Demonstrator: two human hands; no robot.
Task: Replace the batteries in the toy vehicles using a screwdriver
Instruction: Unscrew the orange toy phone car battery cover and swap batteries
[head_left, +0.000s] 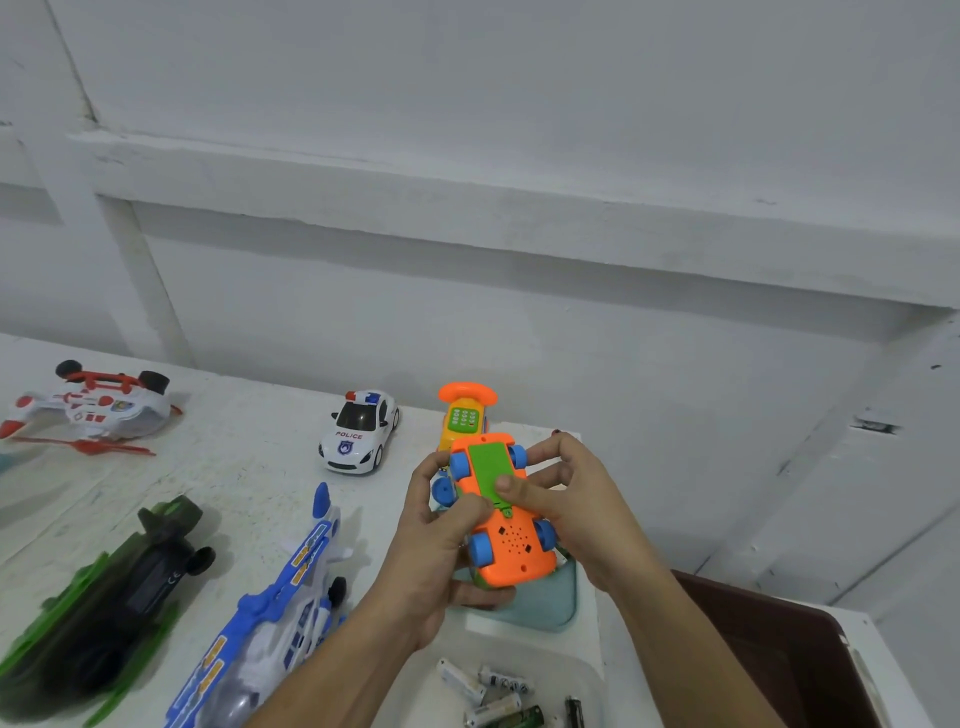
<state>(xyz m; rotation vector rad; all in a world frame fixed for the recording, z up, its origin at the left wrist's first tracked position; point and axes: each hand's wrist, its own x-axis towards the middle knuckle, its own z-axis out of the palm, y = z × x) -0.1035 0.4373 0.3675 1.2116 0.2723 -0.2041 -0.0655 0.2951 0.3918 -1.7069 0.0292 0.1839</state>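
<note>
Nearest the camera, at 6 o'clock in the view, loose batteries (485, 691) are seen lying in a white tray (589, 670) on the counter (249, 467). Just beyond it, a pale blue tray (563, 597) is partly hidden by the hands. At 7 o'clock a blue-and-white toy plane (291, 597) is laid on its side, and at 8 o'clock a dark green toy helicopter (124, 582) is blurred.

Above the trays, an orange toy car (511, 551) is held upside down between both hands. Its orange underside is shown, with a grid of small speaker holes, four blue wheels and a green battery cover (485, 467) over the far half. The left hand (436, 551) is wrapped round the car from 9 o'clock, its fingers (480, 595) curled beneath and its thumb pressed at the cover's near end. The right hand (576, 499) is closed on it from 3 o'clock, thumb pressed flat on the cover, fingers curled round the far side.

Just behind, at 12 o'clock of the car, a second orange and yellow phone toy (465, 413) is stood upright. At 10 o'clock of the car a white police car (358, 431) is parked, and farther off an overturned red-and-white helicopter (88, 405) is seen.
</note>
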